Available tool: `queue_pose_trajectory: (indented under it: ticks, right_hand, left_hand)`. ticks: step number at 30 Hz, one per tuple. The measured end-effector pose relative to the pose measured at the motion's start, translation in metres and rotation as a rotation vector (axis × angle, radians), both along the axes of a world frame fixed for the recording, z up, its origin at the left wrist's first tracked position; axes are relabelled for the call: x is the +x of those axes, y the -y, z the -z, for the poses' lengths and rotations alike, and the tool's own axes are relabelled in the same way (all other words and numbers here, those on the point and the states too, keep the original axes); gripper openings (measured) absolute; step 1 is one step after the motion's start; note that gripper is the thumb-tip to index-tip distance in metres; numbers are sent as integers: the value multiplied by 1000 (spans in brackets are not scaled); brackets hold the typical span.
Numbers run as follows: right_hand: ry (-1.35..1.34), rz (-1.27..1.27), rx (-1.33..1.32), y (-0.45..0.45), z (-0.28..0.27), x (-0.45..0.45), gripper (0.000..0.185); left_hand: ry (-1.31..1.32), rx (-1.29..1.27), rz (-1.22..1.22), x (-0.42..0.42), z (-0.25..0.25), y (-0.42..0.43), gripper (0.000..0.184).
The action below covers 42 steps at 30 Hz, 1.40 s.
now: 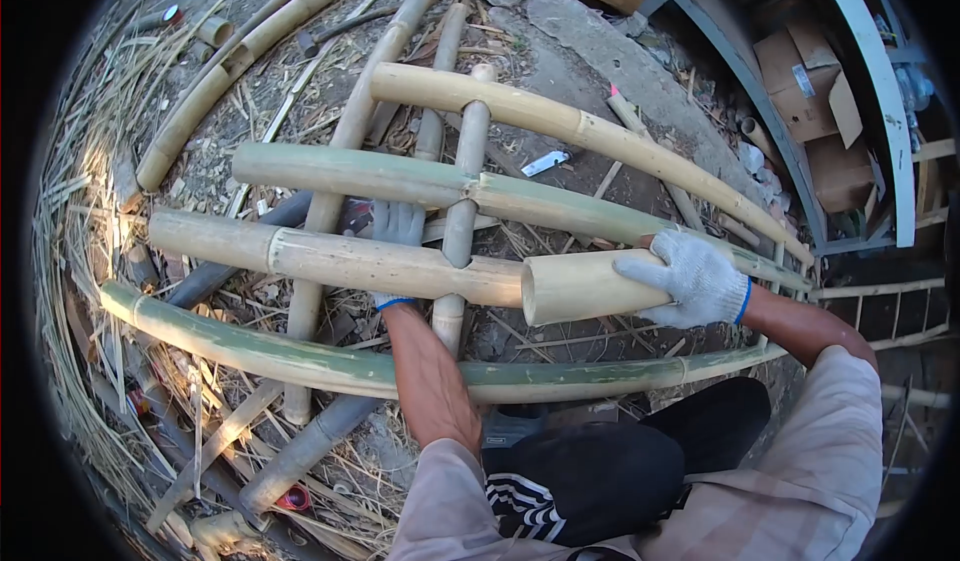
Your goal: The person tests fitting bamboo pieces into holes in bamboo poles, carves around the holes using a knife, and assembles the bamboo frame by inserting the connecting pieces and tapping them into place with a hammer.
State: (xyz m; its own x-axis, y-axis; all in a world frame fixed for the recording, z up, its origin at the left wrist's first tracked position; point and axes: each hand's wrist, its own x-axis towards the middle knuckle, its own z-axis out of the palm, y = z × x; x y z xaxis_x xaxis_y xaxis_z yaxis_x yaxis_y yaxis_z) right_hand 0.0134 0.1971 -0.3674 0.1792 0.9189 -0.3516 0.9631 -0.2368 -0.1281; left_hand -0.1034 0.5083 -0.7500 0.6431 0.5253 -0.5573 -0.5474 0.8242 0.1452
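Observation:
My right hand (pixel 690 276), in a white glove with blue cuff, is closed around a short, wide bamboo tube (pixel 590 288). The tube's hollow end faces left, overlapping a pale bamboo pole (pixel 370 264) in view. My left hand (pixel 398 225), also gloved, reaches beneath that pale pole. Its fingers show on the far side, stretched out towards a greenish pole (pixel 350 173); the palm is hidden. A grey crossbar (pixel 472 151) passes through holes in the poles. Another pale pole (pixel 540 113) lies farthest away, and a green pole (pixel 270 351) lies nearest my knees.
Loose bamboo strips (pixel 90 261) cover the ground at left. A curved, notched bamboo pole (pixel 190 121) lies at the back left. At right, a grey metal frame (pixel 720 36) stands around cardboard boxes (pixel 805 81). A white-handled object (pixel 545 163) lies beyond the poles.

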Motion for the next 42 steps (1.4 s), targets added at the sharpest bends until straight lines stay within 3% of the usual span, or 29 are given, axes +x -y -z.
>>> queue_pose_trajectory:
  ticks: [5,8,9,12,15,18,19,22,26,28,29,30,31,32,33,34,35,36,41,42]
  right_hand:
    - [148,908,64,160,-2,-49,106]
    - [256,1354,321,262,24,-137,110]
    - [184,1569,355,281,30,-173,111]
    - [114,1923,470,314,67,-286,111]
    - [108,2064,282,340,136,-381,111]
    - [-218,2258,215,349,169,-419,111]
    - [-14,2087,308,372,225,-456,110]
    - [-250,2162,153,372,204,-430,106]
    - [-238,2110,180,395,203,-379,90]
    - [-42,1959,326,405,206,-345,83]
    - [-103,2067,596,390,194,-314,79]
    - [-144,2200,704,403,213,-294,79]
    - [-49,2010,807,448,256,-291,77]
    - [-151,2110,758,433,224,-253,75]
    - [-168,1820,1077,453,240,-231,72]
    - [-79,1858,935,428,206,-200,67]
    - [21,1818,778,407,176,-171,64]
    - [-33,1815,836,379,148,-146,63]
    - [149,1275,730,324,120,-32,65]
    - [94,1300,720,300,116,-18,65]
  left_hand:
    - [-56,102,135,14,-3,-4,74]
    - [-129,193,230,29,-9,-11,74]
    - [-158,223,253,38,-13,-10,74]
    - [-266,329,319,53,-22,-9,73]
    - [-385,443,366,64,-34,-4,73]
    - [-454,526,398,73,-46,3,73]
    - [-468,548,405,73,-50,3,73]
    - [-503,578,380,61,-59,-10,72]
    - [-467,495,289,7,-67,-40,72]
    - [-408,418,188,-37,-72,-42,72]
    - [-370,363,123,-57,-70,-39,72]
    - [-324,320,62,-71,-66,-32,72]
    - [-278,281,6,-80,-57,-25,72]
    - [-226,250,-37,-83,-49,-19,72]
    - [-203,233,-74,-86,-41,-18,76]
    - [-172,217,-83,-97,-30,-20,80]
    - [-364,200,-104,-94,-56,-9,82]
    - [-555,155,-111,-91,-92,10,83]
    - [-756,582,62,-127,-148,55,77]
    - [-787,634,100,-137,-151,62,72]
